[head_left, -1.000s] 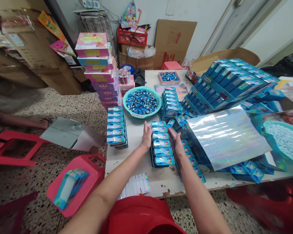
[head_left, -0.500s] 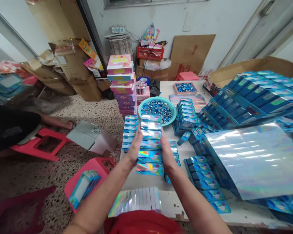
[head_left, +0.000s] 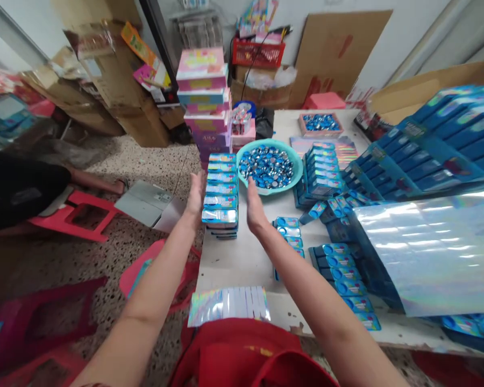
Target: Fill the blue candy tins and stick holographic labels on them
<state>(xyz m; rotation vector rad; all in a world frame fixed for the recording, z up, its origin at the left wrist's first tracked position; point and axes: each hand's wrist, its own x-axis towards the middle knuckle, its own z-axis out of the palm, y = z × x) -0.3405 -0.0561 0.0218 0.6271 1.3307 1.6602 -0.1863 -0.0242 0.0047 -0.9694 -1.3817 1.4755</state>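
Note:
A row of small blue boxes (head_left: pixel 220 189) stands at the table's left edge, atop more boxes of the same kind. My left hand (head_left: pixel 195 194) is held flat along the row's left side, fingers stretched; whether it touches the boxes I cannot tell. On the other side, my right hand (head_left: pixel 255 208) is apart from the row, its fingers straight and nothing in them. Just beyond that hand is a turquoise basin (head_left: pixel 297 167) full of shiny blue and silver round pieces. A shorter row of blue boxes (head_left: pixel 288 232) lies right of my right wrist.
Iridescent sheets (head_left: pixel 229 305) lie at the table's (head_left: pixel 242 269) front edge. Blue boxes (head_left: pixel 349 274) and a large silvery sheet (head_left: pixel 431 252) fill the right side. Pink and purple cartons (head_left: pixel 204 80) are stacked at the back left. Another person's leg (head_left: pixel 94 180) is at the left.
My hands have carried the row of blue boxes forward and left onto the boxes at the table's left edge. They have let go and moved apart. The view has shifted.

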